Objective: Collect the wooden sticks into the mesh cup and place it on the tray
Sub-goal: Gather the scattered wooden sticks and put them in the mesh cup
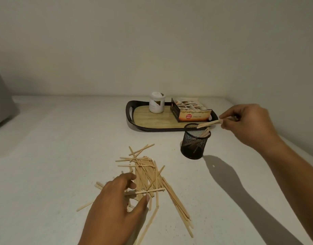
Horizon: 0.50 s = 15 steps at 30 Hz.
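Right now the right hand [247, 124] pinches a few thin pale wooden sticks [207, 124], their tips over the rim of the black wire-mesh cup [194, 145] — which stands on the white table [55, 147], just in front of the dark-rimmed, wood-patterned tray [152, 121]. More sticks already lean inside it. Fingers spread, the left hand [116, 202] rests on the scattered stick pile [148, 175], gripping nothing clearly.

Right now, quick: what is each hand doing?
Left hand: open, fingers spread over the loose stick pile on the table.
Right hand: closed on a few wooden sticks above the mesh cup.
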Available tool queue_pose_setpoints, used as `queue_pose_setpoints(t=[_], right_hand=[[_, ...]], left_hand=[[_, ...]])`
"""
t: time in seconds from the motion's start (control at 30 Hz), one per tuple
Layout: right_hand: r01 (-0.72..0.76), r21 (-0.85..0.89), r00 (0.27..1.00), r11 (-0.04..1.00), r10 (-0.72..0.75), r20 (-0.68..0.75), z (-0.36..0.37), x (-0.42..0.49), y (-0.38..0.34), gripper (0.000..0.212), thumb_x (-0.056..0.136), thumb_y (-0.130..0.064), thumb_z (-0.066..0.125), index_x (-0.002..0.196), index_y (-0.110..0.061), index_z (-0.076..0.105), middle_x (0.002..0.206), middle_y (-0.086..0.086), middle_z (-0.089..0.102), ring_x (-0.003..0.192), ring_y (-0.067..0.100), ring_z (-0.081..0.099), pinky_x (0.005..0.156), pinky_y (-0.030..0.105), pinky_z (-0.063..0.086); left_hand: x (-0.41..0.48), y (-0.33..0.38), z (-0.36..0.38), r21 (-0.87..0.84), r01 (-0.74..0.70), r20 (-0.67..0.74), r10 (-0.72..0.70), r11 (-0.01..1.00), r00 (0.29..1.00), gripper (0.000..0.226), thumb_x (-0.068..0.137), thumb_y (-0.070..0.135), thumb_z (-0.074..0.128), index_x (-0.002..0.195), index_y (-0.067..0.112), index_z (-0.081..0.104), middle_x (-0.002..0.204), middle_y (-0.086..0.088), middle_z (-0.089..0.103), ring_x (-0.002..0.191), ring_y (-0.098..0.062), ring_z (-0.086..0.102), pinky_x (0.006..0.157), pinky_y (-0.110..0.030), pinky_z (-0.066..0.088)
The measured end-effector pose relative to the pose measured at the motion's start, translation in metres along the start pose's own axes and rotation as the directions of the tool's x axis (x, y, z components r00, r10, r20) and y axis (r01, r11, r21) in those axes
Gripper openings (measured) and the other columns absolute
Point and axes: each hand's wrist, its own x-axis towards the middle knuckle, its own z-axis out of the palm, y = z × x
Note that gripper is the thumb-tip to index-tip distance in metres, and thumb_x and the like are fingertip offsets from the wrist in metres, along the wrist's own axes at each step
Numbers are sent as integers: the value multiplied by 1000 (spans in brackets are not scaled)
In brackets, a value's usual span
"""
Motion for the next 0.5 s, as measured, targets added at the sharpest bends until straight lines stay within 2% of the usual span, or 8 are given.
queue_pose_setpoints(t=[0.1, 0.2, 0.27, 0.33, 0.4, 0.5], right_hand=[[25, -111, 999, 993, -21, 32, 19, 19, 12, 18, 79, -5, 73, 74, -23, 76, 63, -11, 63, 53, 15, 57, 48, 21, 40], [31, -182, 994, 983, -12, 107, 42, 37, 19, 12, 79, -6, 73, 82, -16, 79, 77, 3, 71, 59, 13, 57, 54, 21, 39], [78, -314, 955, 946, 20, 296, 53, 47, 20, 12, 81, -19, 77, 92, -17, 80, 94, 7, 73, 73, 16, 58, 63, 23, 41], [134, -442, 898, 887, 80, 434, 57, 54, 19, 34, 81, -42, 76, 107, -20, 77, 104, 4, 72, 90, 19, 59, 72, 28, 46], [96, -419, 930, 903, 68, 360, 55, 60, 17, 37, 80, -51, 72, 103, -23, 77, 104, 3, 73, 93, 22, 62, 75, 33, 51], [38, -245, 996, 969, -18, 83, 54, 56, 9, 14, 84, -38, 71, 83, -24, 73, 89, 4, 74, 78, 20, 62, 65, 27, 45]], left_hand=[[1, -2, 0, -11, 19, 5, -19, 1000, 1000, 47, 74, 52, 74, 110, 46, 44, 91, 32, 56, 90, 14, 51, 67, -6, 34], [4, -5, -2, -27, 28, 4, -28, 999, 1000, 45, 74, 46, 77, 110, 43, 49, 88, 25, 61, 87, 9, 55, 66, -10, 36], [4, -6, -3, -29, 38, 2, -38, 999, 999, 43, 74, 46, 77, 107, 43, 50, 86, 22, 62, 85, 9, 56, 63, -11, 38], [3, -10, -5, -40, 46, -11, -47, 998, 999, 39, 73, 46, 77, 103, 43, 51, 84, 19, 64, 88, 10, 55, 59, -13, 38], [3, -15, -7, -44, 59, -31, -60, 997, 998, 36, 73, 44, 78, 98, 45, 52, 80, 18, 65, 87, 10, 54, 58, -15, 39], [5, -24, -10, -38, 89, -40, -90, 995, 995, 33, 74, 42, 77, 99, 42, 55, 77, 17, 65, 76, 4, 59, 59, -19, 43]])
